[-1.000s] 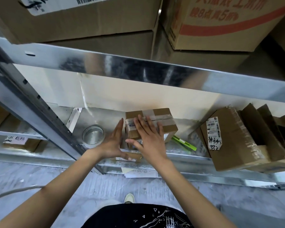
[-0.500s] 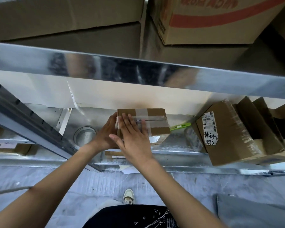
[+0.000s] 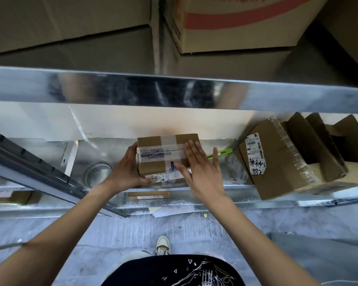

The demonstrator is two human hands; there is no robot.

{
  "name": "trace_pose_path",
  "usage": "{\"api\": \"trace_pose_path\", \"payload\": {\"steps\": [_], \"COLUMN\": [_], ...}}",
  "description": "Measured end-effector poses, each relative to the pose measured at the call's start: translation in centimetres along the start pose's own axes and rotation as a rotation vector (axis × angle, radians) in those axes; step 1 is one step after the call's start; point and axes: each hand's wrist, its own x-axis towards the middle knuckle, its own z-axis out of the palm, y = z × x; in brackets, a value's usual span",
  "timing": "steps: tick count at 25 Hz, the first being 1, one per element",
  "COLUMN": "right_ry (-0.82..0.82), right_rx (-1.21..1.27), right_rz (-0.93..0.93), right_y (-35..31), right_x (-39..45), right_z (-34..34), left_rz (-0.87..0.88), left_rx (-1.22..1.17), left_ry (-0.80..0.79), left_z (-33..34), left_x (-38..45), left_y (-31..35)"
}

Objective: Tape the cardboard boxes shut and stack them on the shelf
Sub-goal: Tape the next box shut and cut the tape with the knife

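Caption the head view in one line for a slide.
Both hands, left gripping and right flat, set a taped cardboard box on the metal shelf beside a tape roll.

Both forearms reaching forward, left hand cupping the left side of the small taped box, right hand open with fingers spread, apparently resting on its right edge

On the shelf before you, the taped box sits between a tape roll left and an open box right.
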Motion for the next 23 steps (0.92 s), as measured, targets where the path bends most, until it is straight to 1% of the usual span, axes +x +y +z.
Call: {"api": "trace_pose_path", "payload": {"steps": [3,5,7,8,9,10,11,13,14,15,16,17,18,19,20,21,23], "right_ry": [0.005,-0.026,-0.096,-0.151,-0.188,-0.194,-0.167,-0.081,-0.057,-0.067,-0.115,-0.173,-0.202,-0.192,-0.166,-0.153,-0.202], "right_rx": [0.072,0.162,0.325,0.448,0.568,0.689,0.828,1.092,1.159,1.165,1.127,1.094,1.074,1.091,1.098,1.085,1.002], "right_rz": [0.053,0.109,0.263,0.348,0.39,0.392,0.386,0.361,0.309,0.228,0.137,0.058,0.028,0.05,0.1,0.162,0.25], "right_y": [-0.6,-1.1,-1.1,-0.9,-0.6,-0.3,0.1,1.1,1.7,2.2,2.4,2.1,1.6,1.0,0.2,-0.7,-1.8], "right_x": [0.0,-0.2,-0.3,-0.2,-0.1,0.0,0.0,0.3,0.4,0.4,0.3,0.3,0.4,0.7,1.2,1.8,2.7], "right_z": [-0.4,-0.6,-0.9,-1.1,-1.2,-1.4,-1.7,-3.4,-4.4,-5.5,-6.4,-7.1,-7.3,-7.2,-6.7,-6.2,-4.6], "left_rz": [0.002,-0.015,-0.024,-0.029,-0.043,-0.056,-0.075,-0.14,-0.201,-0.298,-0.412,-0.542,-0.637,-0.673,-0.69,-0.714,-0.734], "left_rx": [-0.009,-0.033,-0.066,-0.079,-0.103,-0.156,-0.246,-0.483,-0.594,-0.7,-0.802,-0.896,-0.942,-0.936,-0.871,-0.777,-0.642], "left_ry": [-0.003,-0.02,-0.025,-0.023,-0.027,-0.036,-0.045,-0.066,-0.075,-0.1,-0.151,-0.217,-0.297,-0.396,-0.471,-0.474,-0.431], "left_z": [-0.1,-0.1,-0.1,-0.1,-0.3,-0.4,-0.7,-1.7,-2.6,-3.6,-4.8,-6.1,-7.2,-8.0,-8.2,-8.0,-6.9], "left_x": [0.0,0.0,0.0,0.0,-0.1,-0.1,-0.3,-1.1,-1.7,-2.1,-2.4,-2.6,-2.9,-3.2,-3.1,-3.1,-3.3], "left_y": [0.0,-0.1,-0.2,-0.2,-0.4,-0.4,-0.1,1.4,2.5,3.4,3.7,3.7,3.6,3.5,2.9,2.4,1.6]}}
